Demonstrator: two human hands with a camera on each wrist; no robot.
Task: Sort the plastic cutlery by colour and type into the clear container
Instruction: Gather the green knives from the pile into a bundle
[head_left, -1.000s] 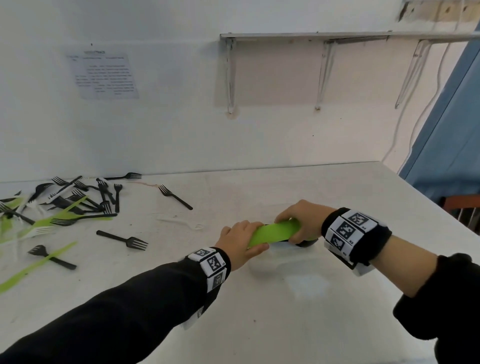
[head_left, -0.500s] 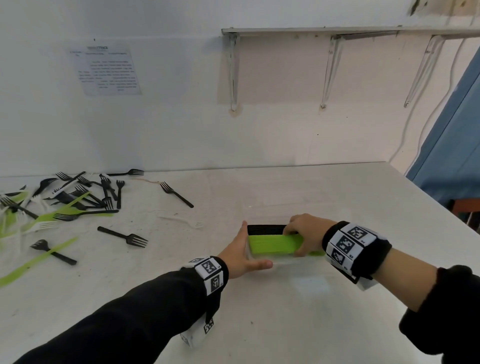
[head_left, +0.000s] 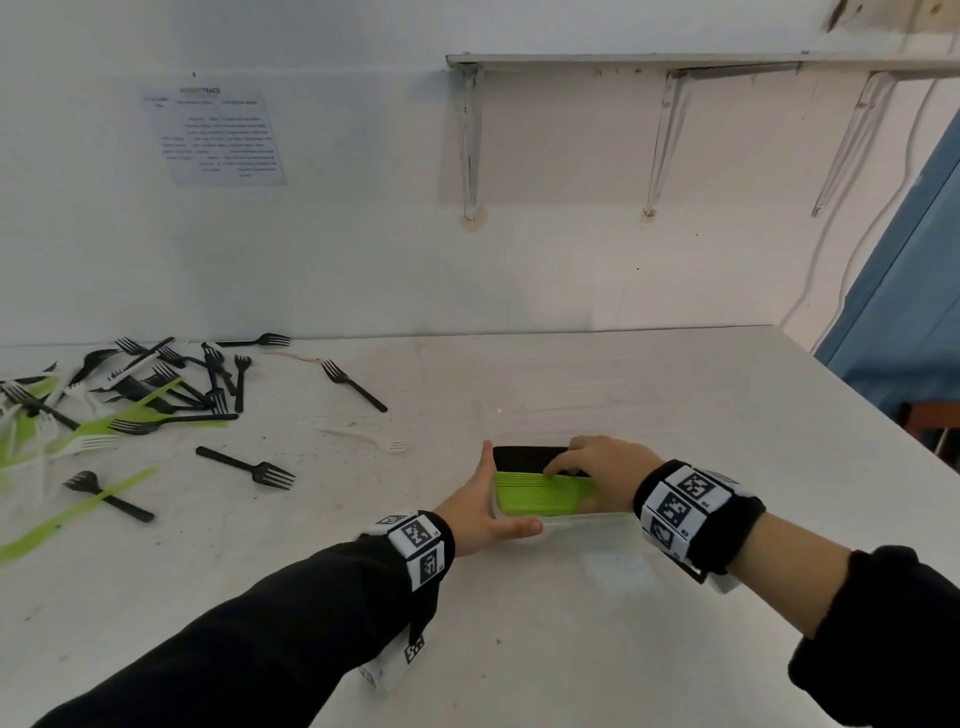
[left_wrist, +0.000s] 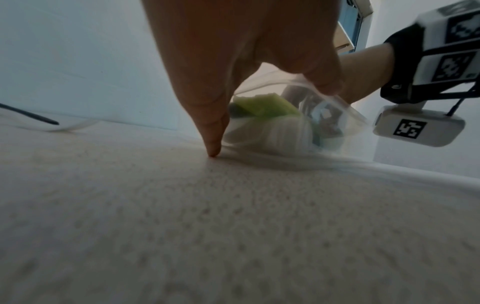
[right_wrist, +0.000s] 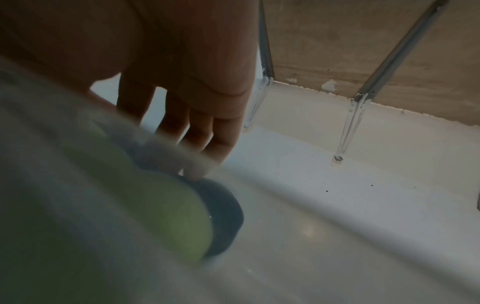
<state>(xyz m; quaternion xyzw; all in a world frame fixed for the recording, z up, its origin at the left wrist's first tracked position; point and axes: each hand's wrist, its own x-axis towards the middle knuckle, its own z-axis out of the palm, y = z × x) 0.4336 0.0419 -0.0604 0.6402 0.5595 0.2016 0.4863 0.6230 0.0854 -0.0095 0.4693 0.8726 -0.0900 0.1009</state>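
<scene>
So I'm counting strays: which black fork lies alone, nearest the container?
The black fork lying diagonally beyond the white fork, tines toward the wall. It sits apart from the pile, closest to the clear container.

Bright green flat plastic cutlery stack (head_left: 540, 493) beside a black stack (head_left: 524, 457) in the container; black-and-white square-patterned wristbands (head_left: 685, 501); black forks (head_left: 249, 470) far left.
</scene>
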